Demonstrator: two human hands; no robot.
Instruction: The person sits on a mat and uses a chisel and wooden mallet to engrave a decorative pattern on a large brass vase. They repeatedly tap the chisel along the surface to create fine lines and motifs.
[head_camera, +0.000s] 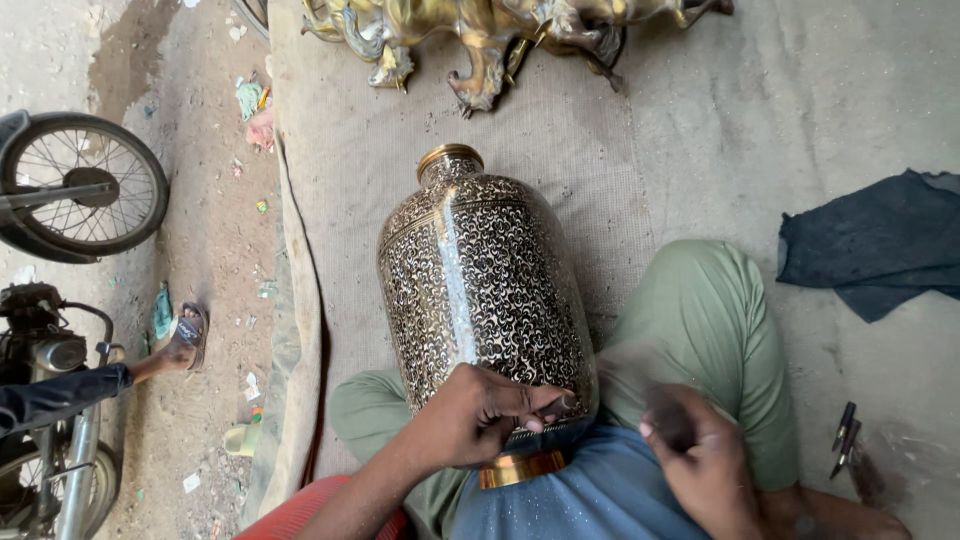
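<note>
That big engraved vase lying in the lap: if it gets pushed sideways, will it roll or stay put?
The vase lies on its side with a round, bulging body, so it would probably roll on the mat if freed. For now its base end sits in the lap, with the left hand on it, which likely steadies it. Being large polished metal, it is probably heavy and slippery.

The vase (480, 290) lies across the lap, filling the middle. Right of the vase, the raised green knee (700, 320) blocks the near side; beyond the knee bare floor runs to a dark cloth (875, 245), with small tools (843, 438) lying below that cloth. Left of the vase the mat (340, 180) is open as far as its folded edge. Above the vase's neck a strip of mat is free before the brass figures (480, 40). Both hands, left (480, 410) and right (700, 460), crowd the vase's base.
</note>
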